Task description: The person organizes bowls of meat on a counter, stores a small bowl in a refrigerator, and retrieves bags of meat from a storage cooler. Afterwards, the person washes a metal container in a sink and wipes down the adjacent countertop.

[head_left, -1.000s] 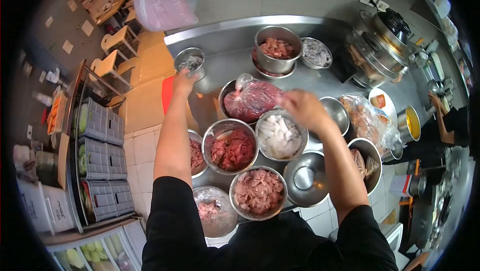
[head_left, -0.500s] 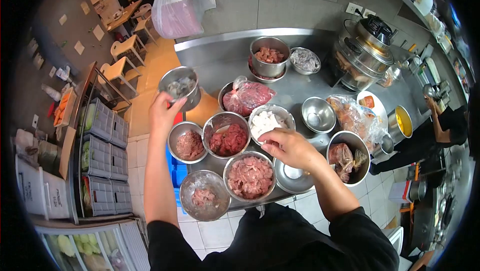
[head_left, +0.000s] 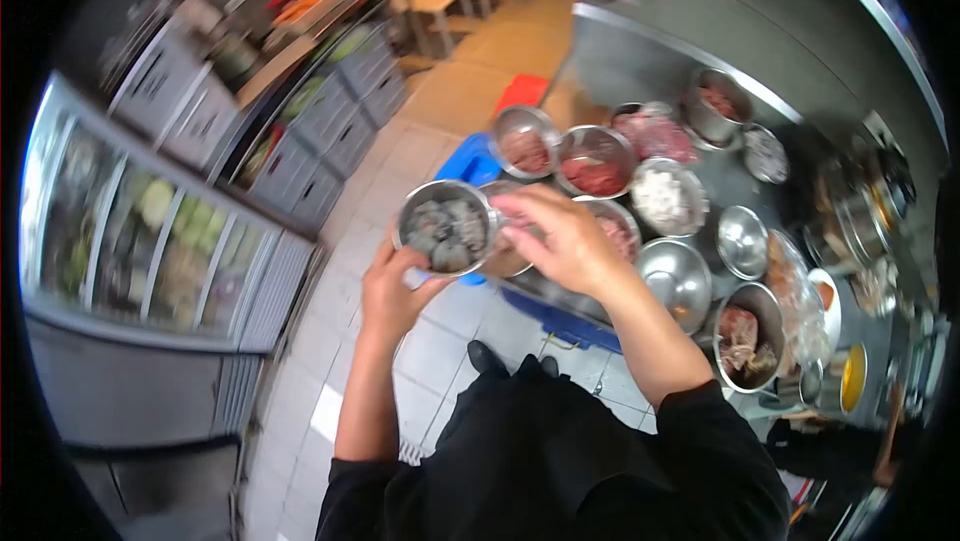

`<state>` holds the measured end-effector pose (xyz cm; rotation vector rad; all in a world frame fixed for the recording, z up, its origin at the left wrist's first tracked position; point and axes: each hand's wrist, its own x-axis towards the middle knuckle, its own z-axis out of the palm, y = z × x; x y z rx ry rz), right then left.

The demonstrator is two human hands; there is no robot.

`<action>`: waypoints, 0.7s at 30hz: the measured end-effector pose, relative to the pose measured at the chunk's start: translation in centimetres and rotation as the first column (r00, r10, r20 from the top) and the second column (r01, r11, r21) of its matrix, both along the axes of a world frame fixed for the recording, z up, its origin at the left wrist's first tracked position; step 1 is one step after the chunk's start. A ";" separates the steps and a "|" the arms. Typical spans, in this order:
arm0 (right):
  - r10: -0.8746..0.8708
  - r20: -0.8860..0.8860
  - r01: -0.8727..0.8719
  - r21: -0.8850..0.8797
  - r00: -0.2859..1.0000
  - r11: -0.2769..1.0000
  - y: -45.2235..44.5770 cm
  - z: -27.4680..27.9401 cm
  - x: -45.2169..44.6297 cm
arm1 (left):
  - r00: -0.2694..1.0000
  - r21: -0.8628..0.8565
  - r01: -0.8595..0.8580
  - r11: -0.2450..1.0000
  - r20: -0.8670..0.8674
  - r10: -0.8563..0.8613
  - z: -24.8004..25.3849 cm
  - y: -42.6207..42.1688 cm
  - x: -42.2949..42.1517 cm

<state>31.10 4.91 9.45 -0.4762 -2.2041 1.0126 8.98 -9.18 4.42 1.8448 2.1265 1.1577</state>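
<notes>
A deep metal bowl (head_left: 403, 228) of grey, glossy pieces that look like shrimp is held up in front of me, off the table's near left corner. My left hand (head_left: 388, 289) grips its lower left side, thumb toward me. At the right rim, the fingers of my right hand (head_left: 560, 236) close on the edge, slightly blurred. Behind that hand, partly covered, are a bowl of pale pink meat (head_left: 617, 233) and another metal bowl (head_left: 508, 259). Farther back sit bowls of dark red meat (head_left: 592, 176), minced meat (head_left: 524, 149) and white pieces (head_left: 662, 197).
The steel table (head_left: 625, 56) also carries a bagged piece of meat (head_left: 655, 131), empty metal bowls (head_left: 742, 241) and a pot of meat (head_left: 740, 333). A glass-fronted fridge (head_left: 150, 231) and grey crates (head_left: 315, 156) stand left. A person's arm (head_left: 888, 441) shows at far right.
My view has turned left, toward the fridge. The bowl of grey pieces has come nearer to me in my left hand. My right hand has left the white pieces and reached this bowl's rim.
</notes>
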 end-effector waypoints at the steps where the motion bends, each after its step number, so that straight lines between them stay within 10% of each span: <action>1: 0.022 0.082 -0.040 0.224 0.996 0.974 -1.4 -0.4 -2.2 | 0.998 0.080 0.028 0.996 -0.050 -0.025 0.2 -1.0 0.1; 9: 0.167 0.760 -0.453 0.182 0.628 0.873 -10.3 -7.7 -18.0 | 0.997 -0.024 -0.032 0.999 0.066 0.033 -3.4 -10.6 -4.3; 21: 0.209 0.723 -0.241 -0.061 0.658 0.969 -25.0 -17.9 -34.9 | 0.984 -0.114 -0.091 0.989 0.143 0.107 -10.2 -26.4 -19.5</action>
